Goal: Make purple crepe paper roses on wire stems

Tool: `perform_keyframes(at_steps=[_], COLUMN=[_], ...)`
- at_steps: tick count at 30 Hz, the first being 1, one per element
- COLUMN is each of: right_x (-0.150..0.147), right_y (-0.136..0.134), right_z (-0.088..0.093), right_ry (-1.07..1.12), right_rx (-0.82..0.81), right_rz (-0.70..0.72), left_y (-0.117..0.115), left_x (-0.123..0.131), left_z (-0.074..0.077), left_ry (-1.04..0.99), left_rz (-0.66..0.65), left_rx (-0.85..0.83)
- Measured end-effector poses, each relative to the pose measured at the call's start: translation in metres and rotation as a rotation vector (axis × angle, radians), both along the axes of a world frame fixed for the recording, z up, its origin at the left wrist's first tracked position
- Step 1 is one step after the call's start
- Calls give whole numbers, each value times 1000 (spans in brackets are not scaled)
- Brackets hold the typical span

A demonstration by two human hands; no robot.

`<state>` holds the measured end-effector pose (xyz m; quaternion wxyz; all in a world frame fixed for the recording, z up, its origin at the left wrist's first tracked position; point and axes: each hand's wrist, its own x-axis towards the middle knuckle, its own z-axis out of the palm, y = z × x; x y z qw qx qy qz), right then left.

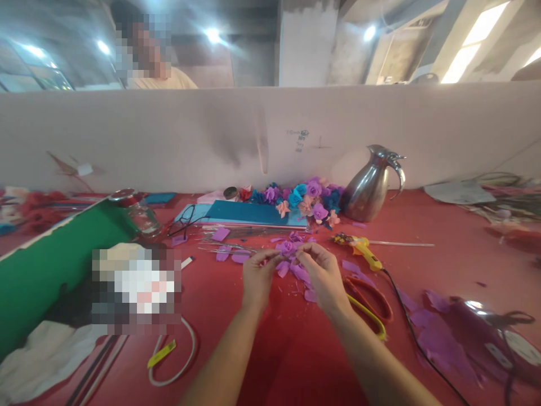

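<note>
A small purple paper flower (288, 248) is held up between both hands over the red table (274, 361). My left hand (258, 276) pinches it from the left with thumb and forefinger. From the right, the fingertips of my right hand (322, 273) close on its edge. Loose purple petals (299, 272) and small scraps lie just under the hands. Beside my right wrist are scissors (374, 301) with red and yellow handles, partly hidden by the arm. A yellow glue gun (367, 252) lies beyond my right hand, its cord running toward the lower right.
Finished paper flowers (310, 197) are heaped at the back beside a metal jug (369, 183). Blue sheets (253, 213), glasses (183, 220) and thin wires lie ahead. A glass jar (141, 214) and green panel (76, 254) stand left. Behind the partition (169, 129) is a person (158, 79).
</note>
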<state>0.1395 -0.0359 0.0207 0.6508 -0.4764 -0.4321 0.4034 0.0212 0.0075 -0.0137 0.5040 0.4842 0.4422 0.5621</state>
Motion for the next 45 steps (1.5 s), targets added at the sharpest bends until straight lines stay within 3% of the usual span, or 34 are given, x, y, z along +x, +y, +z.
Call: perform_keyframes(at_steps=[11, 22, 28, 36, 45], right_x=[3, 3, 5, 3, 3], right_y=[-1, -1, 1, 3, 1], right_z=[3, 4, 0, 1, -1], right_ry=[-68, -51, -123, -47, -34], right_rx=[17, 12, -8, -23, 0], right_rz=[-47, -14, -38, -4, 28], left_y=[0, 1, 2, 4, 4], left_x=[0, -1, -2, -3, -2], left_z=[-4, -4, -6, -6, -7], left_ry=[187, 228, 204, 111, 57], left_rz=[57, 62, 59, 4, -10], left_rx=[171, 178, 183, 44, 72])
